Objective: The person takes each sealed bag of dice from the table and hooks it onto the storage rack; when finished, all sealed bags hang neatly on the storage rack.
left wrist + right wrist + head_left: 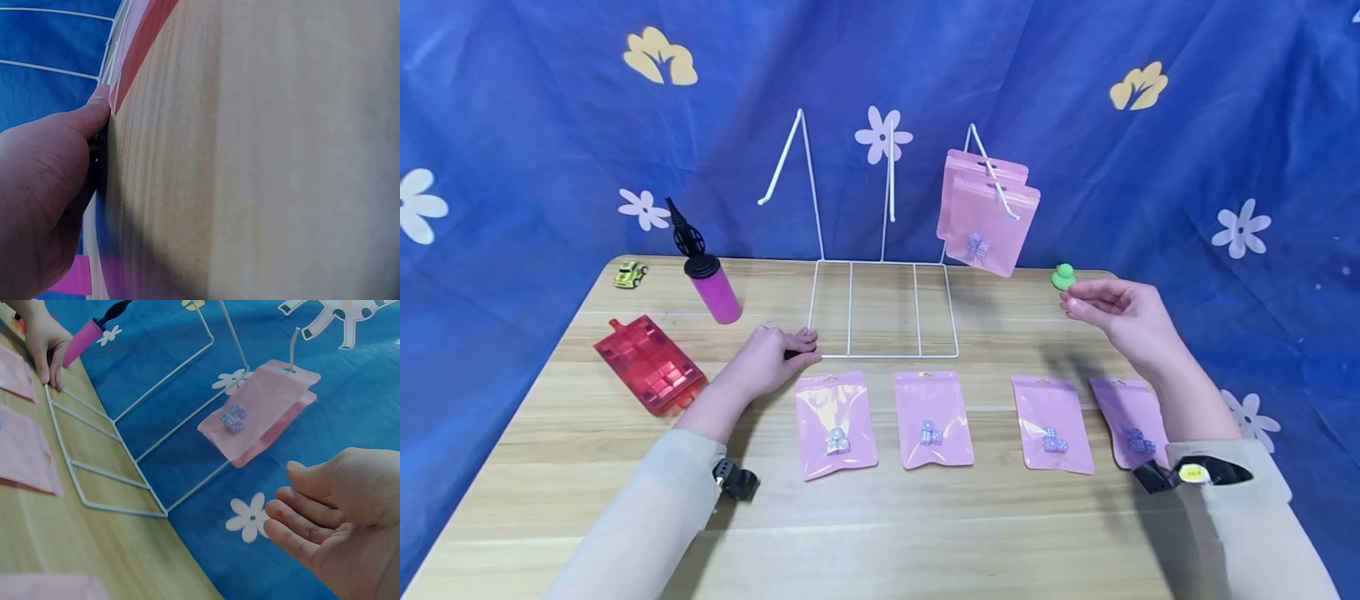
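Note:
A white wire display rack point(886, 357) with three hooked arms stands on the table. My left hand point(769, 358) pinches its front left corner between thumb and fingers. On the rack's right arm hang two pink zip pouches point(992, 223), one in front of the other; blue dice show through the front one. My right hand point(1120, 315) is in the air to the right of these pouches, fingers loosely bent with nothing in them. Several more pink pouches with dice lie in a row before the rack, among them a left one point(837, 421) and a right one point(1052, 423).
At the left lie a red translucent plastic case point(651, 364) and a small yellow-green toy car point(630, 274). A magenta and black hand pump point(715, 287) stands tilted beside the rack. Behind the right hand sits a green rubber duck point(1063, 277). A blue floral curtain point(1037, 67) hangs behind the table.

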Motion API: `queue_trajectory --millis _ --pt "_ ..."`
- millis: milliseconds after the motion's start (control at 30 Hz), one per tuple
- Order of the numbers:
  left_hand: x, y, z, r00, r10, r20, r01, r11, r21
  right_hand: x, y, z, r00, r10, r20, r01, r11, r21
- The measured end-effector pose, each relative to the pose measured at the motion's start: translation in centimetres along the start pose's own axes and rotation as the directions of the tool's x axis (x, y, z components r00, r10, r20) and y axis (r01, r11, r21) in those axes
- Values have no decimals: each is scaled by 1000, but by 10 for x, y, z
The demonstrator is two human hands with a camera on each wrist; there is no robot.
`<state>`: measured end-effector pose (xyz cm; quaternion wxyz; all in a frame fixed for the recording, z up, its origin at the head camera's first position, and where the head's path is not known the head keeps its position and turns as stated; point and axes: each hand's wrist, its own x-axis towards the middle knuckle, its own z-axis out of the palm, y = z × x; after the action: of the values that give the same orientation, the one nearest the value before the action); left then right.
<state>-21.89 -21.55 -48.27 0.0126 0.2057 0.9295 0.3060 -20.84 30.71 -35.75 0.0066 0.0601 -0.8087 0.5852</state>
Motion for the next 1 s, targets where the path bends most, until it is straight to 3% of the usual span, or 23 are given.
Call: queue_trajectory --millis 233,400,1000 --pt "1 0 -2 1000 7 -7 -7 1000 -5 -28 14 -14 999 20 32 -17 997 -80" --pt "2 1 -2 1000 7 -4 -7 1000 3 -46 26 -23 997 38 69 -32 996 -82" --pt "3 -2 1 1000 10 -15 -10 1000 -2 -86 76 -33 979 199 49 -191 971 -143"
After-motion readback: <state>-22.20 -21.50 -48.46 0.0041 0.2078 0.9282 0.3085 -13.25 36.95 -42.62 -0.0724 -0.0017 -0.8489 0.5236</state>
